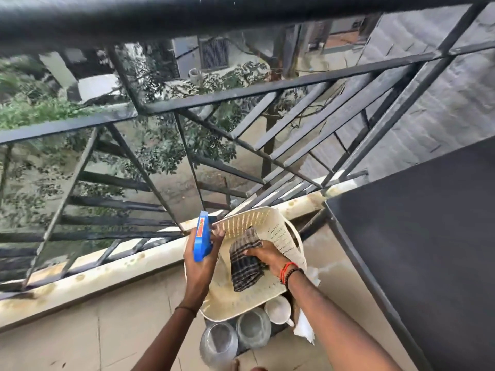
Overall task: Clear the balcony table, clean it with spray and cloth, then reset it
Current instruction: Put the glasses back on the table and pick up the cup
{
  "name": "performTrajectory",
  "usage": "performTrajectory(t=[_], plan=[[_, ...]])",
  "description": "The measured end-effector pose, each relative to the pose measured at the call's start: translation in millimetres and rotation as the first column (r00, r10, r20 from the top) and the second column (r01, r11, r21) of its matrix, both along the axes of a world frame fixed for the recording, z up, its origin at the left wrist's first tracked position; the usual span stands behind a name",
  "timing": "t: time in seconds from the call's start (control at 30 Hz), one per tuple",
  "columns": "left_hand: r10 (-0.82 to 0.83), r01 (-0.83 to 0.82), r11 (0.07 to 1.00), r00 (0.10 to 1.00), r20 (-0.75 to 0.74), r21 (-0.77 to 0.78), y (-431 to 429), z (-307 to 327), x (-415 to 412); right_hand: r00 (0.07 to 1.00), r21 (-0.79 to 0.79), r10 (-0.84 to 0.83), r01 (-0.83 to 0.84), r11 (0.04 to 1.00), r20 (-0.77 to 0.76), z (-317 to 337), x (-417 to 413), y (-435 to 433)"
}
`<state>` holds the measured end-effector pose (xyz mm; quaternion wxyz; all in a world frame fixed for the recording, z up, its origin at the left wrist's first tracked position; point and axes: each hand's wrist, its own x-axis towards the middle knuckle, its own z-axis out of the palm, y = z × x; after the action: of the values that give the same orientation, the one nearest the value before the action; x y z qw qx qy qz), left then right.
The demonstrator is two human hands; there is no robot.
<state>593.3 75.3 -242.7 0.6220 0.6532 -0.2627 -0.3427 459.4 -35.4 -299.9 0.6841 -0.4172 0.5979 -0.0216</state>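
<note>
My left hand (199,259) grips a blue spray bottle (202,235) just above the left rim of a cream perforated basket (267,220) on the balcony floor. My right hand (267,257) reaches into the basket and holds a dark checked cloth (245,266). The dark balcony table (417,236) stands to the right, its top bare in view. In front of the basket on the floor sit two glass jars (219,341) and a white cup (278,309).
A black metal railing (187,103) runs along the balcony edge behind the basket, above a stained cream kerb (93,274). A white napkin (304,328) lies beside the cup. Tiled floor spreads to the left.
</note>
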Motion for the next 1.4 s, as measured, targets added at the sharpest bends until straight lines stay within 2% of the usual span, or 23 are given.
performTrajectory(t=[0.13, 0.27, 0.37, 0.47, 0.8, 0.93, 1.07, 1.23, 1.4], plan=[[0.028, -0.028, 0.999, 0.999, -0.021, 0.018, 4.1, -16.0, -0.1, 0.998, 0.004, 0.066, -0.066, 0.998, -0.003, -14.9, 0.9, -4.5], [0.008, -0.014, 0.998, 0.996, 0.086, 0.067, 5.1, -24.3, 0.6, 0.991, -0.025, 0.118, -0.12, 0.992, -0.067, -27.0, -1.9, -6.8], [-0.011, -0.004, 0.997, 0.983, 0.185, 0.082, 3.5, -25.1, -1.9, 0.965, -0.109, 0.15, -0.177, 0.978, -0.217, -33.8, -0.8, -7.6], [0.028, -0.05, 0.996, 0.965, 0.259, 0.078, 0.8, -21.4, -8.4, 0.892, -0.189, 0.185, -0.283, 0.94, -0.413, -34.7, 0.3, -6.8], [0.025, -0.039, 0.999, 0.951, 0.309, 0.038, 5.0, -21.4, -12.9, 0.767, -0.289, 0.193, -0.443, 0.849, -0.612, -30.4, 2.5, 1.1], [-0.007, -0.008, 0.999, 0.964, 0.267, 0.054, 13.2, -25.9, -9.6, 0.786, -0.339, 0.196, -0.458, 0.822, -0.587, -20.8, -0.6, 1.0], [-0.054, 0.046, 0.998, 0.957, 0.285, 0.035, 23.2, -25.3, -11.0, 0.827, -0.42, 0.183, -0.445, 0.791, -0.532, -8.0, -3.9, 5.1], [-0.002, -0.007, 0.999, 0.979, 0.203, 0.046, 30.7, -18.0, -13.6, 0.869, -0.457, 0.175, -0.402, 0.793, -0.462, 10.2, -8.3, 14.9], [-0.033, 0.008, 0.993, 0.977, 0.209, 0.119, 37.9, -14.6, -12.9, 0.915, -0.508, 0.131, -0.327, 0.797, -0.383, 32.0, -16.2, 28.9]])
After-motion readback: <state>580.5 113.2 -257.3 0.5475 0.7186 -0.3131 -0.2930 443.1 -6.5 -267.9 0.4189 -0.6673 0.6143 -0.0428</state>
